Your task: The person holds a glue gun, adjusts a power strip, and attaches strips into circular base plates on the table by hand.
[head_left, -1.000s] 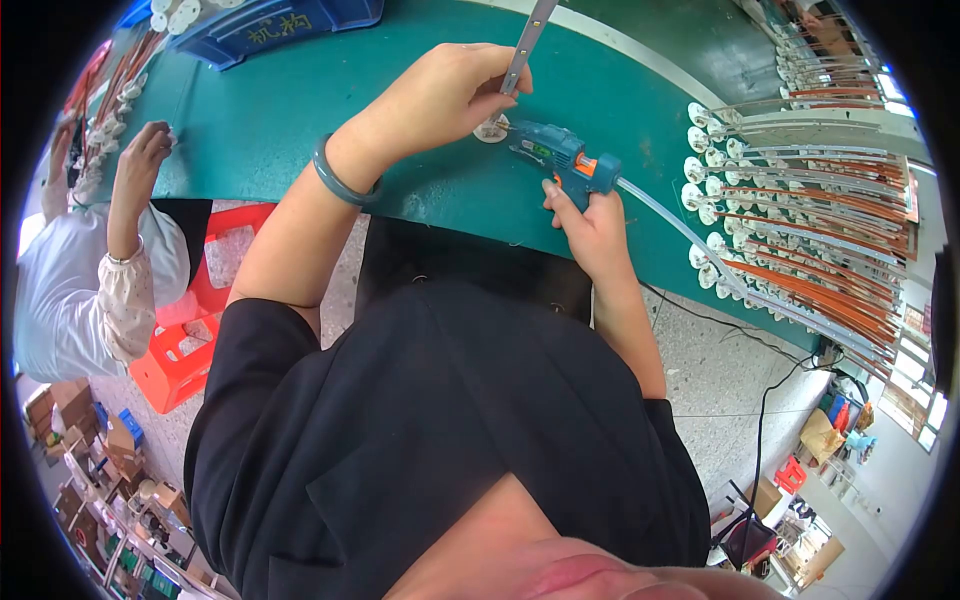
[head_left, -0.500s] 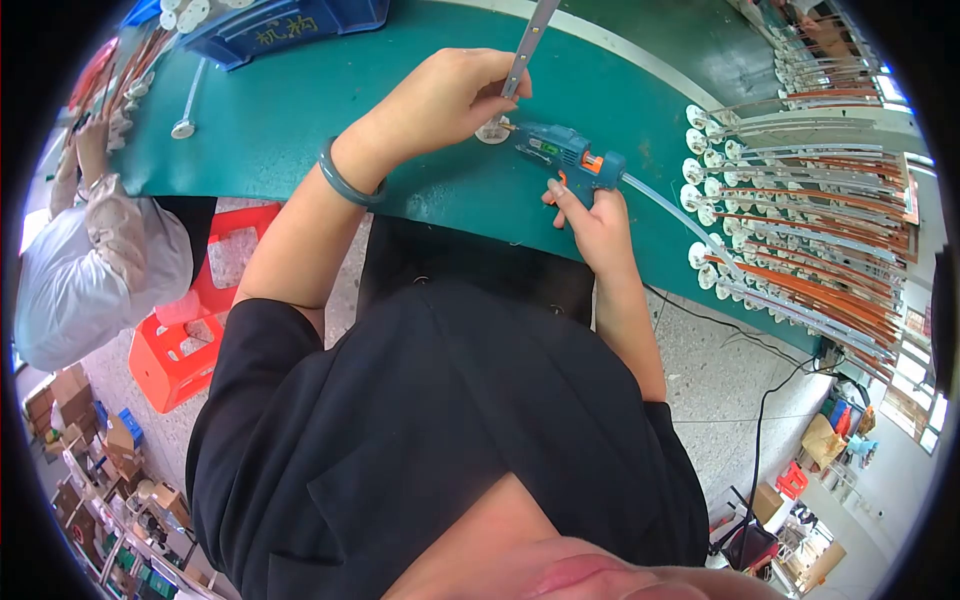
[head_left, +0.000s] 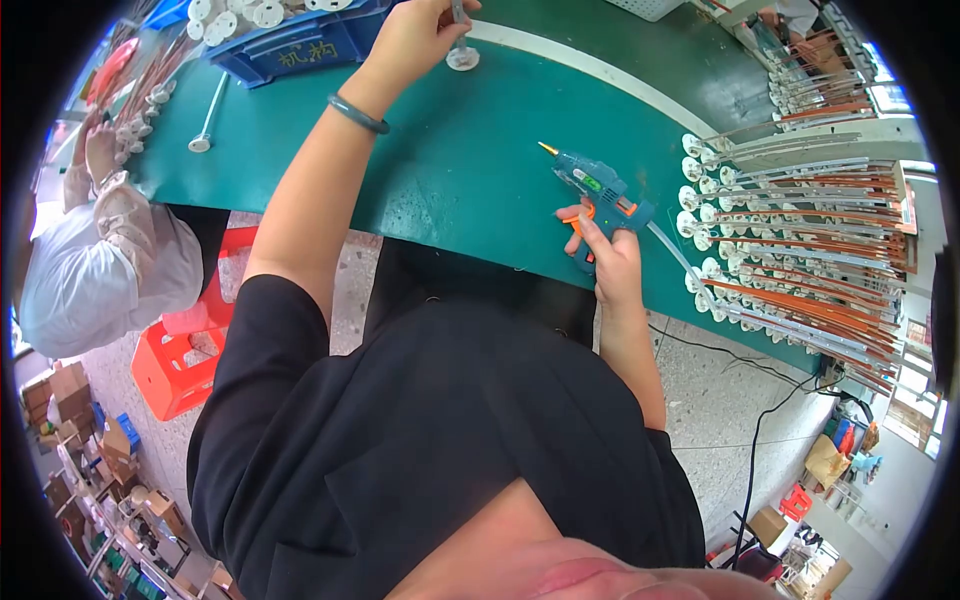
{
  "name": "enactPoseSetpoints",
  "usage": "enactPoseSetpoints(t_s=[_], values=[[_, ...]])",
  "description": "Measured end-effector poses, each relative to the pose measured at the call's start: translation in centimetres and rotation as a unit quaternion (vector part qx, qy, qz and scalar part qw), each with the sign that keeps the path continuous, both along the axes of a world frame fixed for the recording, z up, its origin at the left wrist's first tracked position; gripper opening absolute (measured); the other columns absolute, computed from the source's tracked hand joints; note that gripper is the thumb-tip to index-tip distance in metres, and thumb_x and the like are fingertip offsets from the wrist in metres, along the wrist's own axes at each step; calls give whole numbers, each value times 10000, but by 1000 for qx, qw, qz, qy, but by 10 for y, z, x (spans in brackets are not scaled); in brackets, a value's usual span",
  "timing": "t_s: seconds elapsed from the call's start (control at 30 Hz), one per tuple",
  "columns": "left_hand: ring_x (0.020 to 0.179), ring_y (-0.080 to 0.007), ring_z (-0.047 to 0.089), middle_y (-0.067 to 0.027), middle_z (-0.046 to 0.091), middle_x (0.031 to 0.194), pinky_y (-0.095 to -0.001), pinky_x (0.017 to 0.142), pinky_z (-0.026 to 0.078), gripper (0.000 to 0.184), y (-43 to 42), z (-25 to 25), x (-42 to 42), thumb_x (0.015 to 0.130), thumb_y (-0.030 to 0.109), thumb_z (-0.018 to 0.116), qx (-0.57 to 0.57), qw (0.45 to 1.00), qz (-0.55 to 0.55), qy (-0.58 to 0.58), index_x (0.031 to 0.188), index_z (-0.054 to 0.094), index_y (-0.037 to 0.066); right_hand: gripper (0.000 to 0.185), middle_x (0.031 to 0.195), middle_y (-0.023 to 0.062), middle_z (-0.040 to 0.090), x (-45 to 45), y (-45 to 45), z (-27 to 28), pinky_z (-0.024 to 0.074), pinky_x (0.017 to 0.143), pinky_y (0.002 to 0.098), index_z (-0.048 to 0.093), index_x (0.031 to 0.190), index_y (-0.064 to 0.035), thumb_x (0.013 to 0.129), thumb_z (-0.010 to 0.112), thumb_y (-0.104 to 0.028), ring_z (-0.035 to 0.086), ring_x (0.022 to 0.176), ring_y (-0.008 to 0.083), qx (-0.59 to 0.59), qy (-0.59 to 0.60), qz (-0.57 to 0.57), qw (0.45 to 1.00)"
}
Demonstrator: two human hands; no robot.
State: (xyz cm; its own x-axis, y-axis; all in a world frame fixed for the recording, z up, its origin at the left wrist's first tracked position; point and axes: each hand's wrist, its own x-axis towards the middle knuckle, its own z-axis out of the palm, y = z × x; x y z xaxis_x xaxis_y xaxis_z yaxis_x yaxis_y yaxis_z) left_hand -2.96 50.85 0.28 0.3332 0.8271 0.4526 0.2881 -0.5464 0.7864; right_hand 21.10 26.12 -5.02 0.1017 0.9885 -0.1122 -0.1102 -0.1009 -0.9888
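Observation:
My left hand [head_left: 420,38] is at the far side of the table, its fingers closed around a thin metal strip [head_left: 459,14] that runs out of the top of the view. At the strip's lower end is a round white base [head_left: 463,58]. In my right hand [head_left: 612,256] is a blue-green hot glue gun [head_left: 598,190] with an orange trigger. Its yellowish nozzle points up and left over the table, apart from the base. A long translucent glue stick [head_left: 680,258] trails from the gun's rear.
A blue crate [head_left: 290,60] of round white bases stands at the far left. Near it lies a white rod with a base [head_left: 205,125]. Many strips on bases [head_left: 800,240] line the right side. A co-worker [head_left: 100,260] sits at left beside a red stool [head_left: 180,370].
My left hand has carried the strip and its base away, toward the far edge. The glue gun has drawn back to the right and down, its nozzle leaving the base.

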Motion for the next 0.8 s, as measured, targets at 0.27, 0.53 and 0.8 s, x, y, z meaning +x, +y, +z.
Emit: enactPoseSetpoints(t_s=[0.27,0.53,0.8], values=[[723,-159,639,-97,652,794,-281,670,510,151,8,-19,2,822,-53,612,-19,1000,-4,20,969,625,-24,307,1018,87,694,-2,-1,-2,400,591,213,546,1183,-15,918,603,-160,573,689,73,16,-17,-4,1000],[822,-218,700,-129,711,938,-318,790,560,336,26,-53,-3,805,53,685,20,1000,15,16,1138,644,38,334,1028,148,675,0,-4,-3,475,689,266,505,1216,41,921,587,-94,584,702,131,14,-30,-6,999],[773,-286,647,-146,660,816,-357,724,512,107,0,96,-53,823,11,618,358,889,273,90,924,654,4,283,991,58,688,0,-3,-7,375,521,203,583,1135,-38,904,637,-191,614,676,89,42,-36,-13,998]])
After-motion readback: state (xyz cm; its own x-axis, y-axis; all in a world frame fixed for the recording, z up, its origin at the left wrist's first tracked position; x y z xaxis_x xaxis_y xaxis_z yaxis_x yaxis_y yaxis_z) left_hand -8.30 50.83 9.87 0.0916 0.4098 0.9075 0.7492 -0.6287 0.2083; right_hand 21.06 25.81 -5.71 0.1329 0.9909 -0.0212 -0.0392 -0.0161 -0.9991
